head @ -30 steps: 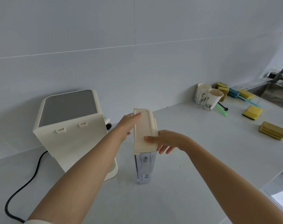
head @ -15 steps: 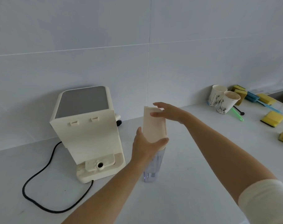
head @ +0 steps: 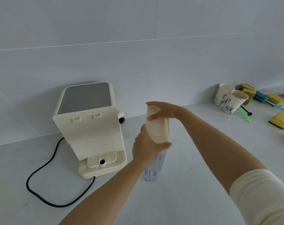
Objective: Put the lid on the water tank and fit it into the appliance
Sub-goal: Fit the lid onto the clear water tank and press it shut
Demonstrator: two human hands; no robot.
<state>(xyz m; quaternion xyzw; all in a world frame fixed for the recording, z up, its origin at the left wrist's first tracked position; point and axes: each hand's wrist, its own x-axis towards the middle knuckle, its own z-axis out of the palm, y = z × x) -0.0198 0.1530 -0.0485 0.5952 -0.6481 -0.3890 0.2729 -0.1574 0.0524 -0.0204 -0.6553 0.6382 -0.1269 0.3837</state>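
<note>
A clear water tank (head: pixel 154 168) stands upright on the white counter, with a cream lid (head: pixel 157 127) sitting on its top. My left hand (head: pixel 146 146) grips the near end of the lid and the tank's upper part. My right hand (head: pixel 164 111) holds the lid's far end from above. The cream appliance (head: pixel 89 127) stands to the left with its back toward me, showing an empty base with a round port (head: pixel 102 161).
A black power cord (head: pixel 45 172) loops on the counter left of the appliance. Two paper cups (head: pixel 230 99), yellow sponges (head: pixel 280 120), blue and green tools lie at the far right. A tiled wall runs behind.
My left hand moved from the lid's far end to its near end, and my right hand shifted to the far end. The view has swung left, showing the appliance's base.
</note>
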